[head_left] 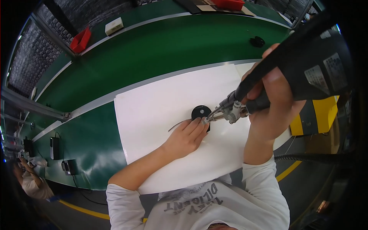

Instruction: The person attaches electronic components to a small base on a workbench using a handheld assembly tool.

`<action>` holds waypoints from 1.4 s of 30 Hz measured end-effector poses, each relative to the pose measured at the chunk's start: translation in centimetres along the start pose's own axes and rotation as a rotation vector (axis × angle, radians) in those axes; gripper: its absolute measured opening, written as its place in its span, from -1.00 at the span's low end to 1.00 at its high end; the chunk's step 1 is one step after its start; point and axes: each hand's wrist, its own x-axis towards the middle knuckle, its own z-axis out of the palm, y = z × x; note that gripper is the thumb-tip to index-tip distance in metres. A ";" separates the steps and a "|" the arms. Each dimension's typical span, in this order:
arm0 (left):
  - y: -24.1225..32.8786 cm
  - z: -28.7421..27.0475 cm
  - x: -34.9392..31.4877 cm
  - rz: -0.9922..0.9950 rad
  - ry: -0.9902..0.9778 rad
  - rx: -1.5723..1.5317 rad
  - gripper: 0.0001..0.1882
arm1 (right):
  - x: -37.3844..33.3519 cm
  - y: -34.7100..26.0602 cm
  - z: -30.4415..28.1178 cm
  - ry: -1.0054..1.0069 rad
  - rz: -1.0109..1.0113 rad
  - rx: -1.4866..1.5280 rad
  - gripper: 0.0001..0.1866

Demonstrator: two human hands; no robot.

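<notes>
On the white sheet [153,111] lies a round black plastic part [199,111] with a small light spot at its middle. My left hand [186,138] presses on its near side, fingertips closed together over the edge, hiding part of it. A thin dark cable [175,125] sticks out to the left of those fingers. My right hand [278,101] is wrapped round a large black electric screwdriver [329,63], tilted, with a metal screw-feed head [232,114]. Its tip comes down beside my left fingertips at the part; whether it touches is hidden.
A green conveyor belt [153,53] runs beyond the sheet, bearing a small black part [257,41]. Red bins [81,40] and a white box [114,26] stand past it. A yellow-and-black case [318,117] is at right. Another person [34,180] works at far left.
</notes>
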 end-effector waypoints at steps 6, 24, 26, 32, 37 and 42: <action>-0.2 0.0 -0.5 -0.022 -0.033 -0.012 -0.71 | -0.1 0.2 0.5 -0.039 -0.022 -0.066 -0.72; -0.2 0.0 -0.8 -0.060 -0.037 -0.047 -0.73 | -0.2 0.7 1.0 -0.057 0.022 -0.103 -0.69; -0.2 0.1 -0.9 -0.054 -0.037 -0.048 -0.73 | 0.0 1.2 0.5 -0.161 -0.066 -0.031 -0.68; -0.3 0.3 -1.0 -0.040 -0.044 -0.047 -0.71 | -0.3 1.3 1.0 -0.073 0.017 -0.074 -0.71; -0.5 0.1 -1.2 -0.039 -0.065 -0.071 -0.69 | -0.8 0.5 1.5 -0.084 0.092 -0.115 -0.71; -1.1 -0.2 -1.3 0.066 -0.066 -0.087 -0.67 | -0.4 0.1 -1.3 0.013 0.003 -0.205 -0.62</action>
